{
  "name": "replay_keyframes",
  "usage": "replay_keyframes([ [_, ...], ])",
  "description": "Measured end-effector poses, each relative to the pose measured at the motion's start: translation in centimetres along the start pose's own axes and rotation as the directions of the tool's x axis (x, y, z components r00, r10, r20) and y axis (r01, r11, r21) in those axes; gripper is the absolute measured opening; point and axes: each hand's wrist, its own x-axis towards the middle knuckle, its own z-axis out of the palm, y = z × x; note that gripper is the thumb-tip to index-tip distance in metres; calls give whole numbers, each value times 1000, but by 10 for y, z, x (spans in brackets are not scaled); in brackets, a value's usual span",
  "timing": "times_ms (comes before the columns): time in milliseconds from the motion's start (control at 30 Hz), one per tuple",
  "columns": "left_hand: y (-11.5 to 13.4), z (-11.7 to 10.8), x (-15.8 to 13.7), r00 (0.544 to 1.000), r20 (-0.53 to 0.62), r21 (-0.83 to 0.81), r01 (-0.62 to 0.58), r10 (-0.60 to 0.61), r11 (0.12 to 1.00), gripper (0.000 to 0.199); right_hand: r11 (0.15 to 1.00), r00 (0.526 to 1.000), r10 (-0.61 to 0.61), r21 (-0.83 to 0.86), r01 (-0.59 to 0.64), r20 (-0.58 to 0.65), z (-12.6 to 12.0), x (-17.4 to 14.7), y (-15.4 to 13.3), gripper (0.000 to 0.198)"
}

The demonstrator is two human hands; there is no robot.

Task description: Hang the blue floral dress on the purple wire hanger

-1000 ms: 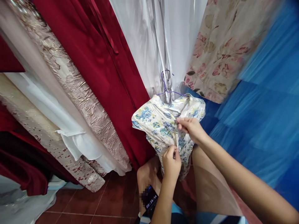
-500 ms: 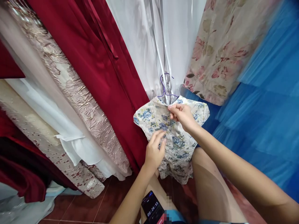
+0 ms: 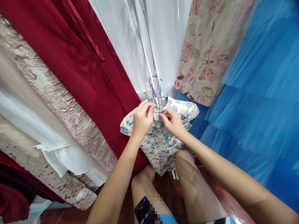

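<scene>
A white shirt with blue flowers (image 3: 161, 143) hangs on a purple hanger (image 3: 152, 85) in front of me. My left hand (image 3: 143, 116) pinches the left part of its neckline, thumb and fingers together. Close beside it, my right hand (image 3: 171, 119) pinches the front edge at the middle of the collar. Both sets of fingertips almost meet at the top of the front opening. Any button or fastener there is too small to make out. Grey-white ribbons (image 3: 149, 59) dangle down to the hanger.
A dark red garment (image 3: 93, 81) and a pale embossed one (image 3: 58, 87) hang to the left. White fabric (image 3: 112, 28) hangs behind, with floral cloth (image 3: 205, 56) and blue tulle (image 3: 257, 102) to the right. A phone (image 3: 143, 209) rests on my leg above the tiled floor.
My left hand has risen from the shirt's front to the neckline and closed on it. My right hand stays at the collar, now beside the left. The view has shifted somewhat.
</scene>
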Motion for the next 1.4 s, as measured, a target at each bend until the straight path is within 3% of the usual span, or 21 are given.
replay_keyframes([
  [67,-7,-8,2,980,-171,-25,103,-106,994,16,995,999,-4,-98,7,32,2,-9,10,19],
  [133,-29,-20,1,925,-309,-72,209,-221,975,18,991,995,17,-135,-4,95,0,-20,19,19],
  [267,-99,-45,-30,830,-400,-64,398,-389,915,16,991,973,36,-131,-6,228,-7,-44,32,23],
  [300,-115,-47,-43,780,-439,-90,456,-446,886,14,992,964,45,-127,-12,262,-8,-49,35,22],
  [367,-140,-43,-72,609,-438,-266,615,-661,742,12,993,944,71,-109,-37,322,-8,-59,39,20],
  [467,-151,-21,-116,529,-329,-347,703,-783,621,17,994,926,112,-56,-98,360,-9,-70,50,21],
  [567,-135,5,-147,528,-141,-373,755,-838,539,24,979,924,185,16,-202,333,-16,-84,68,28],
  [667,-101,23,-158,572,38,-382,766,-819,517,29,949,895,292,18,-316,337,-28,-104,90,32],
  [800,-46,32,-146,706,199,-360,698,-680,619,25,921,782,385,-158,-355,489,-45,-128,103,27],
  [867,-18,33,-134,766,250,-343,642,-592,686,23,929,789,371,-178,-326,490,-49,-131,96,22],
  [967,17,37,-118,808,329,-272,576,-488,771,20,958,824,268,-46,-284,500,-47,-125,74,56],
  [1000,25,39,-114,801,385,-262,572,-459,778,19,957,802,238,10,-291,548,-46,-121,67,56],
  [1067,35,43,-111,745,519,-301,618,-419,727,20,931,700,211,78,-357,683,-43,-113,55,44],
  [1133,37,45,-113,656,641,-390,725,-397,567,23,899,592,211,83,-431,778,-46,-107,46,42],
  [1167,36,46,-117,612,687,-430,777,-392,460,26,890,564,218,75,-449,796,-50,-104,41,44],
  [1233,34,46,-128,525,768,-466,851,-365,243,30,898,582,233,57,-436,779,-62,-99,32,45],
  [1300,32,46,-140,470,828,-460,881,-305,109,37,911,634,241,54,-410,735,-78,-94,22,42],
  [1400,33,46,-156,465,849,-452,885,-249,113,43,873,722,284,142,-467,631,-103,-84,12,33],
])
